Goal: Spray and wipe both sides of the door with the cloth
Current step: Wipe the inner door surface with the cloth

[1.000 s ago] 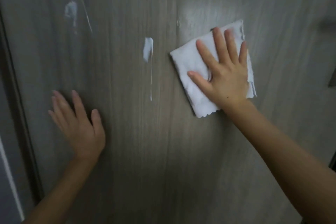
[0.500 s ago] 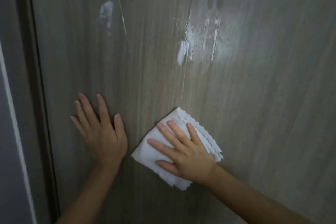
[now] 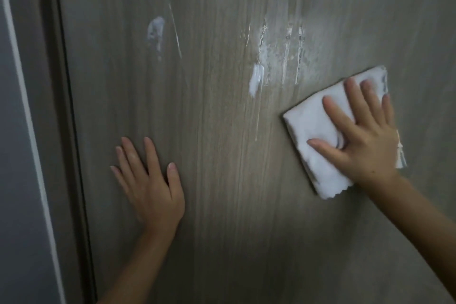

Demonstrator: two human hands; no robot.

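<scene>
A grey-brown wood-grain door [image 3: 222, 205] fills the view. A folded white cloth [image 3: 313, 136] lies flat against it at the right, and my right hand [image 3: 360, 136] presses on it with straight, spread fingers. My left hand [image 3: 150, 182] rests flat on the door at lower left, fingers straight. White foam patches [image 3: 156, 31] and a wet smeared patch with drips [image 3: 269, 61] cling to the door above the hands.
The dark door frame [image 3: 64, 131] runs down the left side, with a grey wall and a pale strip [image 3: 27, 131] beyond it.
My right hand swept the cloth down from the upper right to beside the left hand, then up and right again, smearing the foam. The left hand stays flat on the door.
</scene>
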